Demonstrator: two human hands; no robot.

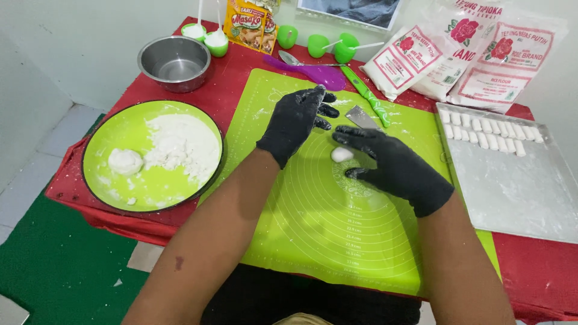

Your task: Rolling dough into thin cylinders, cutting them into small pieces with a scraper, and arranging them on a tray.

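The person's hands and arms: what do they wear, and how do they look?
Both the left hand and the right hand wear thin black gloves with a matt, slightly wrinkled surface, covering the fingers and ending at the wrists. The forearms are bare, with no sleeves, watch or jewellery in view. A small dark mark shows on the left forearm.

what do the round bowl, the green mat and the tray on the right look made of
Bowl: likely stainless steel, shown by its shiny grey reflective wall. Green mat: probably silicone, matte and lying flat and thin, with printed rings. Tray: apparently aluminium or steel, dull grey under a dusting of flour.
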